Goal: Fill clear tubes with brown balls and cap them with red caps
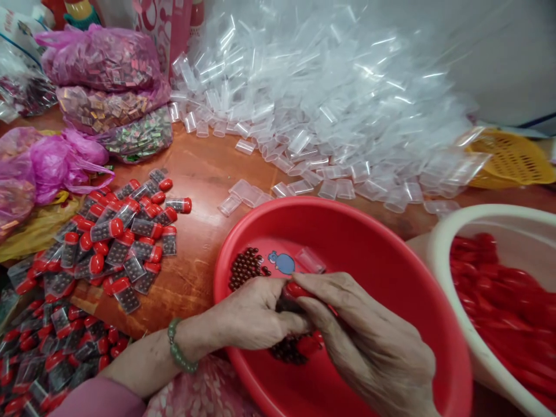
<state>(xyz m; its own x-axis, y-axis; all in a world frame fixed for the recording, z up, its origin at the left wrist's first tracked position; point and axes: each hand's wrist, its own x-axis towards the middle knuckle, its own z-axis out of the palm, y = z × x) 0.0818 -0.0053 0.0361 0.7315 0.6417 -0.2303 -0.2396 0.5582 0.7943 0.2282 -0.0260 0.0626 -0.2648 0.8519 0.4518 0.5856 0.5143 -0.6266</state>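
Observation:
Over a red basin [343, 217], my two hands meet around one small clear container [287, 303] that looks filled with dark balls. My left hand [254, 315] is closed around its body, and fingers hide most of it. At its top is a red cap [297, 289], pinched by the fingers of my right hand [373, 341]. Brown balls [245, 267] lie in the basin left of the hands. More dark balls [290, 350] show beneath the fingers, beside something red. One clear empty container [310, 260] rests on the basin floor behind the hands.
Clear empty containers [304, 104] are heaped at the back. Filled red-capped containers [125, 231] pile up at left. A white tub [438, 255] of red caps [499, 307] stands at right, a yellow basket [516, 156] behind it. Pink bags [104, 58] sit back left.

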